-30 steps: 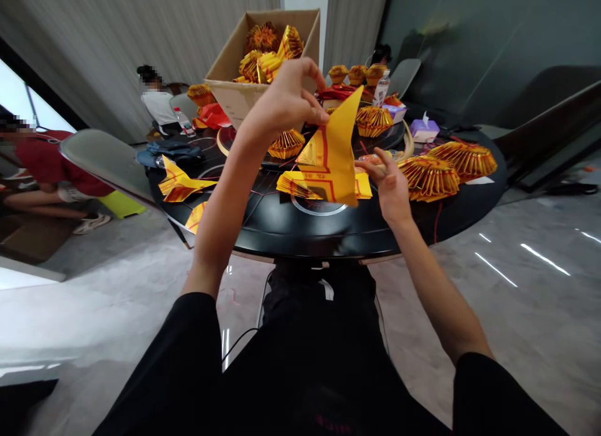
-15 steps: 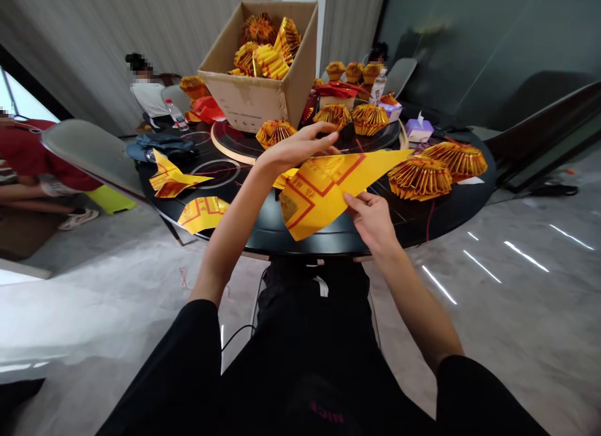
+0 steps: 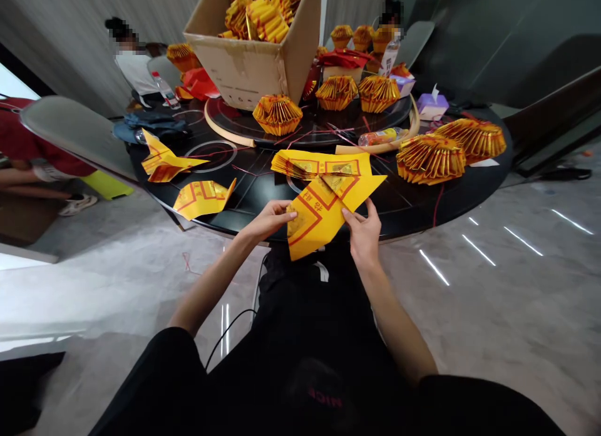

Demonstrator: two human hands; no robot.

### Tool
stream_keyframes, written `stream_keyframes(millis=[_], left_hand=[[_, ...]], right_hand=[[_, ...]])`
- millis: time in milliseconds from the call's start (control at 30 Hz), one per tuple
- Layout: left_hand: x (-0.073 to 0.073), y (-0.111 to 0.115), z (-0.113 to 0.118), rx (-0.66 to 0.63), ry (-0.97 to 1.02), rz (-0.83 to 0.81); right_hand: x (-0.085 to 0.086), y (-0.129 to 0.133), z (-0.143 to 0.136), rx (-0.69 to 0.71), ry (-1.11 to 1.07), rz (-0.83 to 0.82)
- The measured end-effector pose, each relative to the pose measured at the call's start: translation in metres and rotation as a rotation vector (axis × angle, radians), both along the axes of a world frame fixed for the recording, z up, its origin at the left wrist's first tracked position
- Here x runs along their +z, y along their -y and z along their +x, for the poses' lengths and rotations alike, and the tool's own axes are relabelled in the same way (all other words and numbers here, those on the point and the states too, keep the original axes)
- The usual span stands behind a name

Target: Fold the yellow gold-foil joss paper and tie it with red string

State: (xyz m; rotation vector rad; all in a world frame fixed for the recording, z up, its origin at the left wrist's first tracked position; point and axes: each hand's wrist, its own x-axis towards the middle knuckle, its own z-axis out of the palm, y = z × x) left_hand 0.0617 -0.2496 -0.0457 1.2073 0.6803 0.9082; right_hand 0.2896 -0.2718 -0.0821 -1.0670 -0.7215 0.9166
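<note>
A folded sheet of yellow paper (image 3: 312,220) with red lines and gold patches is held over the table's near edge. My left hand (image 3: 271,222) pinches its left side, thumb on top. At its right side my right hand (image 3: 364,233) grips the paper between thumb and fingers. Behind it, on the black table, lies a stack of yellow paper (image 3: 300,164), partly covered by the held sheet. Two folded yellow pieces, one pointed (image 3: 164,162) and one curved (image 3: 200,199), lie to the left.
Pleated gold paper pieces (image 3: 429,159) sit at the right. On the raised turntable stand a cardboard box (image 3: 248,70) of gold pieces, more pleated pieces (image 3: 277,115) and a bottle (image 3: 389,54). A tissue box (image 3: 432,104) is at the right. Two people are behind the table, another at far left.
My left hand has moved from above the sheet down to its left edge and now grips it. The sheet has come lower, uncovering the stack behind. The view has tilted down slightly.
</note>
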Motion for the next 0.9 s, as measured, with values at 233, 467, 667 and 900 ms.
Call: stream_keyframes(millis=[233, 467, 667, 900], left_hand=[[0.000, 0.013, -0.003, 0.069, -0.182, 0.059], [0.014, 0.026, -0.010, 0.078, -0.307, 0.109], [0.030, 0.024, -0.026, 0.098, -0.430, 0.196], [0.048, 0.015, -0.057, -0.134, -0.751, 0.489]], right_hand=[[-0.009, 0.016, 0.010, 0.005, 0.285, 0.045], [-0.010, 0.024, 0.005, -0.143, 0.452, 0.047], [-0.001, 0.028, 0.016, -0.420, 0.626, 0.126], [0.006, 0.028, 0.043, -0.417, 0.639, 0.162]])
